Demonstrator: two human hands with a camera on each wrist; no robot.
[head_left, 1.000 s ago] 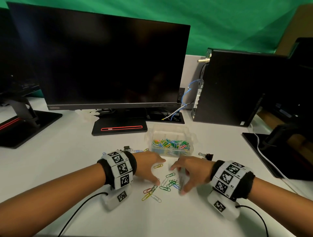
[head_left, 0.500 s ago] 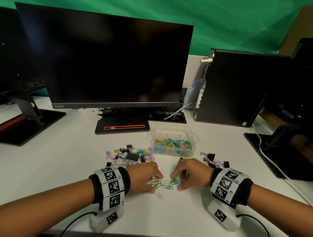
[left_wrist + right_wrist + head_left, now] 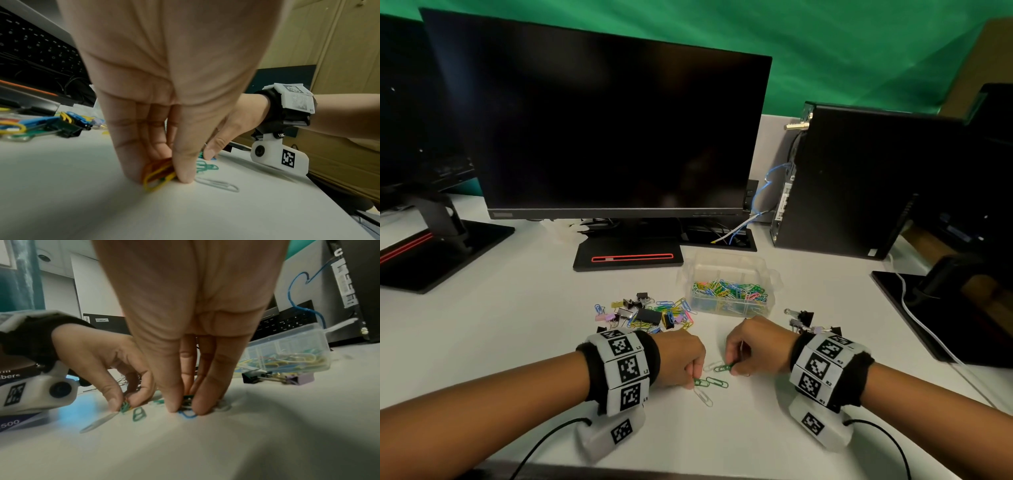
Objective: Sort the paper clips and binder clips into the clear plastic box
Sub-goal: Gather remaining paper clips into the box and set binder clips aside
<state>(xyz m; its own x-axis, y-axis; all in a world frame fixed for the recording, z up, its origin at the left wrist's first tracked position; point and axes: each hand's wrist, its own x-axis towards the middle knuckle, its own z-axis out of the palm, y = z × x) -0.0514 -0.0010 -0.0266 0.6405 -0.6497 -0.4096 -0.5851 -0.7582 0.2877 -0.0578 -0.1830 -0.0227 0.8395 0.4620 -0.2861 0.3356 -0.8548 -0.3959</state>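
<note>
My left hand (image 3: 681,359) pinches a small bunch of yellow, orange and green paper clips (image 3: 159,174) against the white desk. My right hand (image 3: 751,347) pinches several paper clips (image 3: 187,408), blue and green among them, at the desk surface. Between the hands lie loose green paper clips (image 3: 717,381) and a white paper clip (image 3: 703,396). The clear plastic box (image 3: 729,293) stands beyond the hands, with several coloured paper clips in its near compartments. A mixed pile of paper clips and binder clips (image 3: 647,313) lies left of the box.
A few binder clips (image 3: 803,322) lie behind my right wrist. A monitor (image 3: 599,137) on its stand fills the back, a black computer tower (image 3: 842,181) stands at back right, and other monitor bases sit at far left and right. A white cable (image 3: 928,329) runs along the right.
Both hands drew back toward me and closed from spread fingers into pinches, gathering most of the scattered clips; fewer loose clips lie between them now.
</note>
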